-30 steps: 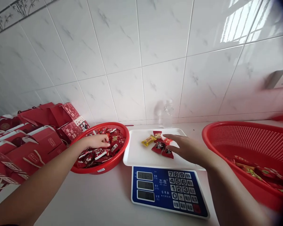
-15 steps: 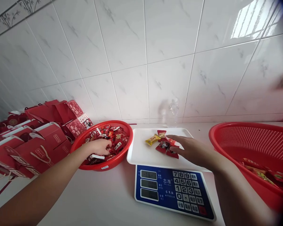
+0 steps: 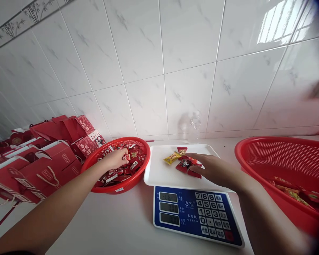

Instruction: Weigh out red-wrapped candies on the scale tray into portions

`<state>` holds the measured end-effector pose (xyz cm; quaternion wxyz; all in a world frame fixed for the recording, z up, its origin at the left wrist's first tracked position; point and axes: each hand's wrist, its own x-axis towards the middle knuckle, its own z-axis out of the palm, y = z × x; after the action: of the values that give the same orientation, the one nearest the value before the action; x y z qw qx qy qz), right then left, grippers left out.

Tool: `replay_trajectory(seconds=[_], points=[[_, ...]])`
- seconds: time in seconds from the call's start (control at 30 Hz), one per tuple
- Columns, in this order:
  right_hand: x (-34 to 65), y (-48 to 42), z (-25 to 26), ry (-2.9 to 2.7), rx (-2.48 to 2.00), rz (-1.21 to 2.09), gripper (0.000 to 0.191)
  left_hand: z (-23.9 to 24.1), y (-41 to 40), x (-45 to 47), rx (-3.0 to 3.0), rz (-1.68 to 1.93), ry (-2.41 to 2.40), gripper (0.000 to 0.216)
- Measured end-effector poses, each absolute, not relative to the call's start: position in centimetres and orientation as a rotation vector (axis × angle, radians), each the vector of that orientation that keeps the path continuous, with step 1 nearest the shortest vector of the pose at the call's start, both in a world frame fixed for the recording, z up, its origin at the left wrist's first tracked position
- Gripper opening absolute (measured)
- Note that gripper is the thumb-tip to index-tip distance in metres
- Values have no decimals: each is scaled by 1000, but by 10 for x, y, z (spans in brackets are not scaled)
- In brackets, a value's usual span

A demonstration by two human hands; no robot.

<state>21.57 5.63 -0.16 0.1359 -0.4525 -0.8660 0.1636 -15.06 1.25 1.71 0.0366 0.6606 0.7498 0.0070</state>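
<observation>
Over the left red plastic basket [image 3: 86, 166], heaped with wrapped candies, my left hand [image 3: 116, 159] pinches a small red-and-white wrapped candy [image 3: 126, 157]. My right hand [image 3: 218, 168] rests at the white tray [image 3: 156, 173] of a scale, thumb and fingers apart around several red-wrapped candies [image 3: 185, 165], touching or just above them. Beside these lie a yellow wrapped candy [image 3: 172, 158] and a small red packet [image 3: 182, 150]. The right hand's fingertips partly cover the pile. In front of the tray is the scale's blue keypad panel [image 3: 188, 219].
At the right stands another red basket [image 3: 244, 156] with some wrapped sweets inside. Red gift boxes with rope handles [image 3: 50, 163] crowd the left side. A clear plastic bottle [image 3: 195, 127] is by the tiled wall, behind the tray.
My left hand has risen out of the candy heap, with a small wrapped candy now showing at its fingertips. The right hand stays nearly in place over the tray.
</observation>
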Motion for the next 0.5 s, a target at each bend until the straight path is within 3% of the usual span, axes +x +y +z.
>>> replay_trajectory(seconds=[0.1, 0.27, 0.5], points=[[213, 56, -1, -2507, -1317, 460, 46, 12, 18, -146, 2025, 91, 2313, 45], [212, 53, 3, -2511, -1318, 434, 48, 0, 34, -132, 1994, 128, 2280, 49], [217, 50, 6, -2495, -1356, 435, 48, -12, 52, -139, 1934, 321, 2185, 27]])
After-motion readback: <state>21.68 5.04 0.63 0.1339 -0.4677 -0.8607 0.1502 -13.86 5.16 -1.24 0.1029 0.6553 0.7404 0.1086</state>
